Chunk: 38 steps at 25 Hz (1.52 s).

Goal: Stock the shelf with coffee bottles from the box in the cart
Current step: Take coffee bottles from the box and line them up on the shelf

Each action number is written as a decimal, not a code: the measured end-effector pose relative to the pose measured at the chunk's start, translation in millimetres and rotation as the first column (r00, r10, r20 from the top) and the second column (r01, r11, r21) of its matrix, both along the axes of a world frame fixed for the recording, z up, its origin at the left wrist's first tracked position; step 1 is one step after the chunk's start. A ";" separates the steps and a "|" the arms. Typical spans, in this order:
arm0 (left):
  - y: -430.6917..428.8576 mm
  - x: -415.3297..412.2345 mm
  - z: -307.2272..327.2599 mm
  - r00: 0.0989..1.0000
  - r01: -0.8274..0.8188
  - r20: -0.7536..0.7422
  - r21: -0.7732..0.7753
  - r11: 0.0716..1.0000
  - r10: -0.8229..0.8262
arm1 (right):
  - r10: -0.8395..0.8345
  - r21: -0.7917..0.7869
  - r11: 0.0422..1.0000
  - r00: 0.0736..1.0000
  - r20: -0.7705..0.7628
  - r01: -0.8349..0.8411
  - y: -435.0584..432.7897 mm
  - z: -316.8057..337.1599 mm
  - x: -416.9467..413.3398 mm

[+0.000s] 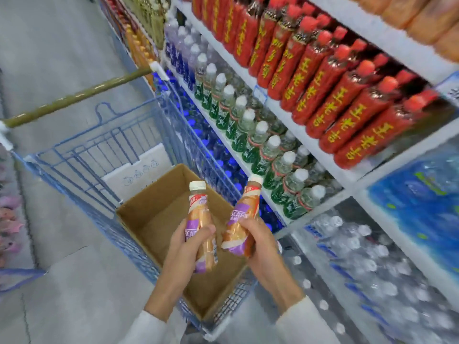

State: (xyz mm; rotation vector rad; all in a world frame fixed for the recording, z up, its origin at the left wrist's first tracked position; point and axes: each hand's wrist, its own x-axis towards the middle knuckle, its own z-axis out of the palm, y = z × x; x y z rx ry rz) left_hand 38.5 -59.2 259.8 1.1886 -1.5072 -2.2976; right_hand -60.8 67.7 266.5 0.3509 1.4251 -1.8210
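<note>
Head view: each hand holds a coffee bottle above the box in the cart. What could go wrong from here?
1. The grip of the right hand sits low on the tilted right coffee bottle, so it could slip out and drop.
2. The green-label bottles stand packed to the edge of the shelf; forcing a coffee bottle in there could topple some.

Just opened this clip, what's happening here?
A person stands at a blue cart beside a drinks shelf. The left hand grips one coffee bottle and the right hand grips a second bottle, both held above the open cardboard box in the cart. No other bottles show inside the box. Neither bottle is on the shelf yet.
</note>
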 end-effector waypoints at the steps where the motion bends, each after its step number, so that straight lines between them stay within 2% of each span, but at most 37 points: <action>1: 15.5 -5.5 7.6 0.998 0.052 -0.023 -0.015 0.999 -0.052 | -0.035 0.007 0.999 0.999 -0.037 0.035 21.0 7.7 -0.8; 6: 125.4 -24.7 49.9 0.961 0.246 -0.111 -0.086 0.965 -0.255 | -0.185 0.020 0.981 0.967 -0.177 0.191 147.8 36.5 8.8; 12: 286.4 -30.5 83.2 0.867 0.472 -0.145 -0.066 0.879 -0.476 | -0.343 0.050 0.927 0.893 -0.292 0.372 323.8 70.8 53.8; 18: 443.7 -34.8 122.3 0.731 0.642 -0.189 -0.135 0.754 -0.656 | -0.572 0.010 0.789 0.740 -0.354 0.615 472.9 97.4 95.2; 21: 495.2 -41.6 137.0 0.648 0.719 -0.213 -0.148 0.679 -0.731 | -0.673 -0.019 0.696 0.642 -0.367 0.718 524.0 109.2 104.1; 24: 539.1 -56.6 149.2 0.557 0.787 -0.208 -0.178 0.591 -0.804 | -0.709 -0.004 0.640 0.588 -0.390 0.769 566.2 122.6 105.5; 28: 592.8 -81.6 159.2 0.450 0.841 -0.223 -0.219 0.494 -0.865 | -0.748 0.014 0.569 0.525 -0.407 0.822 615.8 132.9 96.6; 32: 638.7 -101.2 176.5 0.314 0.819 -0.250 -0.417 0.395 -0.916 | -0.767 0.041 0.480 0.442 -0.464 0.876 656.4 149.8 82.6; 34: 665.8 -112.1 192.7 0.228 0.818 -0.284 -0.463 0.341 -0.931 | -0.765 0.026 0.455 0.405 -0.501 0.890 678.0 166.7 75.0; 38: 725.5 -143.7 228.2 0.120 0.762 -0.371 -0.561 0.325 -0.921 | -0.716 -0.018 0.411 0.310 -0.626 0.912 723.0 209.7 49.6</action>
